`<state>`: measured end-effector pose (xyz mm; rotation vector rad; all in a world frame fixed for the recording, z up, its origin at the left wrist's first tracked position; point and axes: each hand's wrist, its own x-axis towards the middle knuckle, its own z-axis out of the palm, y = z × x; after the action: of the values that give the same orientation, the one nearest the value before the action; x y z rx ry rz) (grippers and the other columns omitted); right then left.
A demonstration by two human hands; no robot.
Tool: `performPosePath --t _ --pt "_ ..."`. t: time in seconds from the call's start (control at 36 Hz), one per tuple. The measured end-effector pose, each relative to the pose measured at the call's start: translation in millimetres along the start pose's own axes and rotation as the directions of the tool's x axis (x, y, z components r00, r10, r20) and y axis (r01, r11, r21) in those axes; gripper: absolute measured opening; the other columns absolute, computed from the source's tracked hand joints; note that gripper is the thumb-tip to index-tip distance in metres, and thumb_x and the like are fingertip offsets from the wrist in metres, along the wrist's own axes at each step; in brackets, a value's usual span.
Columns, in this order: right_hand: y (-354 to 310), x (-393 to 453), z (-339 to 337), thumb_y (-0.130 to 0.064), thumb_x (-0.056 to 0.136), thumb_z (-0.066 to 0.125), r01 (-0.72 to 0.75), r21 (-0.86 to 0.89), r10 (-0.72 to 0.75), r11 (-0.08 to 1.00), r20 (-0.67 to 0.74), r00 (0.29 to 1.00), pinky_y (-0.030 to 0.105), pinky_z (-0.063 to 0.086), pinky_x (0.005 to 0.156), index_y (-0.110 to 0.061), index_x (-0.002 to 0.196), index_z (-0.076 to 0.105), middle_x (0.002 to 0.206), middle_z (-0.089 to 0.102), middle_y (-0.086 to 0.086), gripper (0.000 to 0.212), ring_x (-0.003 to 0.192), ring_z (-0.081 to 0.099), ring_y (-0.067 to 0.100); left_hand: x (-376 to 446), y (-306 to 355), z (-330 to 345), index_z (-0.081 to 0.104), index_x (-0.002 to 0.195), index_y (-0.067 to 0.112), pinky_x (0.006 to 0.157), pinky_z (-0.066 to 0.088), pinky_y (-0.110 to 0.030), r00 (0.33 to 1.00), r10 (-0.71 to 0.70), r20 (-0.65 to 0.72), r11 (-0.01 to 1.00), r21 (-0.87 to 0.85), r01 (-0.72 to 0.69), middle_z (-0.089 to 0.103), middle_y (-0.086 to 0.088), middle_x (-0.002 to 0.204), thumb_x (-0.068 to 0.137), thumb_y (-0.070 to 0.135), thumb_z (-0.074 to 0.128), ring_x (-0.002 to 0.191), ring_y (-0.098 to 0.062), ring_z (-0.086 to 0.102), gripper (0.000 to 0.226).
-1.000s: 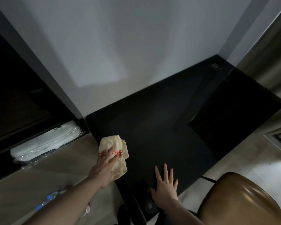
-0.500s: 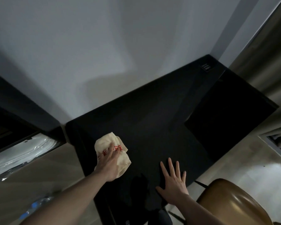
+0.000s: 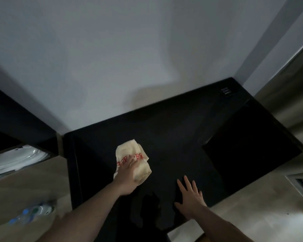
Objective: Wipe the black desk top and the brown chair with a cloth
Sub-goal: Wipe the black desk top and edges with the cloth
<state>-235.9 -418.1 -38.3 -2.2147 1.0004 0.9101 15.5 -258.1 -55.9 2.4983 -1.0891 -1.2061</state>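
The black desk top (image 3: 173, 137) fills the middle of the view, set against a white wall. A cream cloth with red print (image 3: 129, 154) lies bunched on its left part. My left hand (image 3: 127, 175) presses down on the cloth's near half, fingers curled over it. My right hand (image 3: 190, 196) rests flat on the desk near its front edge, fingers spread, holding nothing. The brown chair is out of view.
A darker black panel (image 3: 248, 145) sits on the desk's right part, with a small socket plate (image 3: 226, 92) at the far right corner. Left of the desk are a dark shelf with plastic-wrapped white items (image 3: 16, 159) and blurred water bottles (image 3: 30, 213) below.
My left hand has slid the cloth from the desk's left edge further onto the top, toward the middle. The view has shifted, and the brown chair has dropped out of frame.
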Motion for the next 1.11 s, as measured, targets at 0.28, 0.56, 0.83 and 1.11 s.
performPosePath --t 0.28,0.56,0.83,1.11 --pt "-70.2 -11.6 -9.3 -0.042 0.094 0.061 0.064 -0.003 -0.064 0.998 -0.014 0.998 0.056 0.006 0.123 -0.034 0.161 0.001 0.167 -0.019 0.004 0.091 0.154 -0.012 0.035 -107.9 -54.0 29.1 -0.010 0.162 0.029 0.124 0.022 -0.042 0.974 -0.228 0.017 0.972 0.058 0.227 -0.029 0.001 0.166 0.098 0.032 0.062 0.156 -0.034 -0.009 0.096" --pt "-159.2 -14.7 5.0 -0.035 0.094 0.064 0.253 -0.057 -0.256 0.966 -0.069 0.964 0.057 0.000 0.123 -0.035 0.161 -0.002 0.166 -0.026 0.001 0.094 0.152 -0.021 0.033 -140.1 -79.4 54.6 -0.013 0.161 0.030 0.121 0.033 -0.050 0.941 -0.310 0.137 0.950 0.087 0.301 -0.032 0.000 0.164 0.093 0.025 0.071 0.153 -0.041 -0.018 0.108" --pt "-186.0 25.5 -16.1 -0.048 0.095 0.059 0.369 -0.255 -0.399 0.894 -0.073 0.914 0.061 -0.003 0.121 -0.034 0.160 -0.009 0.163 -0.032 0.004 0.094 0.149 -0.029 0.037 -113.8 -47.9 51.2 -0.022 0.158 0.033 0.109 0.046 -0.041 0.887 -0.458 0.065 0.886 -0.046 0.461 -0.034 -0.004 0.163 0.089 0.045 0.074 0.150 -0.053 -0.011 0.119" --pt "-184.8 87.2 -25.9 -0.060 0.099 0.045 0.515 -0.462 -0.539 0.722 0.091 0.838 0.072 -0.006 0.115 -0.032 0.160 -0.011 0.163 -0.032 0.001 0.087 0.147 -0.032 0.039 -75.5 -23.0 54.3 -0.039 0.148 0.027 0.113 0.038 -0.061 0.766 -0.623 0.157 0.770 -0.049 0.636 -0.054 -0.010 0.149 0.086 0.044 0.077 0.145 -0.061 -0.016 0.133"
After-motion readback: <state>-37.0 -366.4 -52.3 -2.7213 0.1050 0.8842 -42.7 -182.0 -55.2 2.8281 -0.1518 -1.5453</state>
